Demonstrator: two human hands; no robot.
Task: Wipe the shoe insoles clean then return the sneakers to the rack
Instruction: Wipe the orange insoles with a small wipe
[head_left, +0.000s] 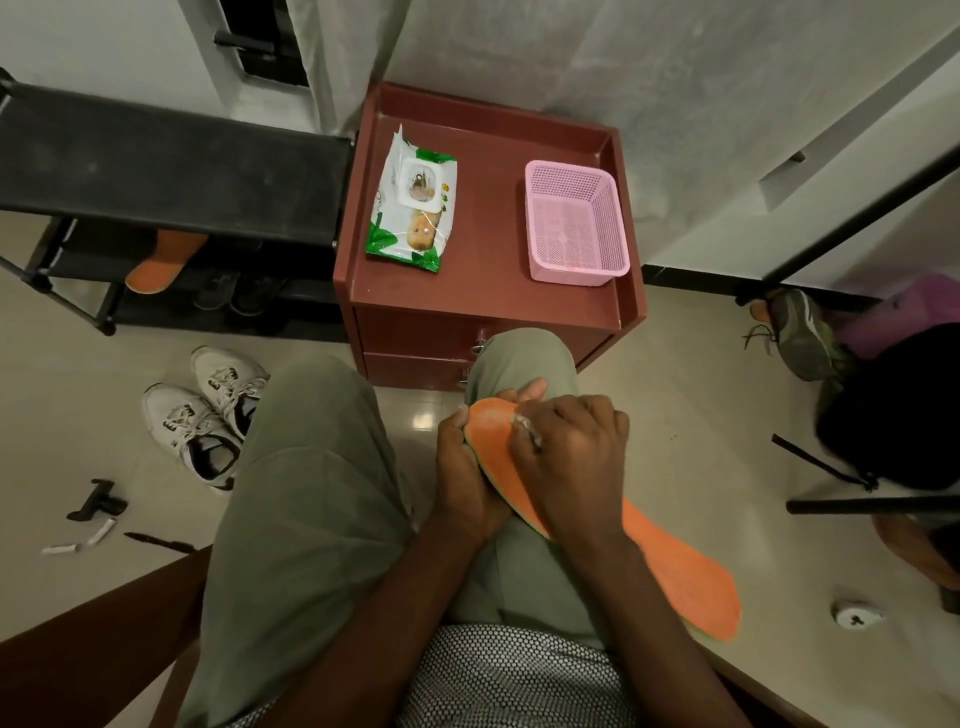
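Orange insole (675, 566) across right thigh, toe forward-left, heel back-right, both hands gripping

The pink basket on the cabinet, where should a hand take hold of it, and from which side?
Grip the near rim of the pink basket from above, fingers inside and thumb outside. It stands upright, open-topped and empty, close to the cabinet's front edge; its mesh walls have no handles.

The person wore olive-green trousers (291, 493); a black-and-white dotted shirt (519, 675) (fine pattern); both forearms were bare.
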